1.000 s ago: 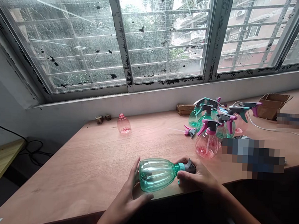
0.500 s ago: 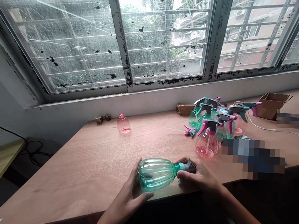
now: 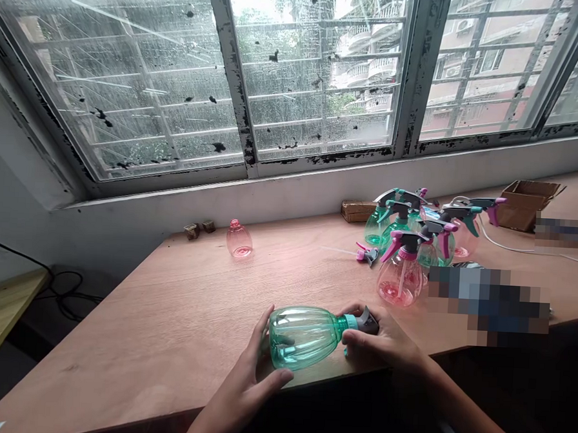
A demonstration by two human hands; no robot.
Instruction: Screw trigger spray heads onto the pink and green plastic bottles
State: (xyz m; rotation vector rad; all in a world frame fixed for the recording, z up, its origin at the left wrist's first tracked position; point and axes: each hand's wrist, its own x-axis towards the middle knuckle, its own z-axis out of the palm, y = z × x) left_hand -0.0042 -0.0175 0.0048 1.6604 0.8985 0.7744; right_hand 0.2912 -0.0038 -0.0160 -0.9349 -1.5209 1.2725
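Where the green bottle (image 3: 306, 337) narrows: spray head (image 3: 367, 321) held by right grip (image 3: 392, 338), apparently being secured.
Bottle's base (image 3: 276, 345): cradled in left grip (image 3: 250, 377); steadiness seems needed next.

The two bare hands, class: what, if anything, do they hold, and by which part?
A translucent green plastic spray bottle: the left hand cups its base end, the right hand grips its grey spray head.

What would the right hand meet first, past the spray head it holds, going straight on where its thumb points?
Likely the body of the green bottle, just ahead of the right hand. Beyond its base, the left hand looks next; depth is unclear from one view.
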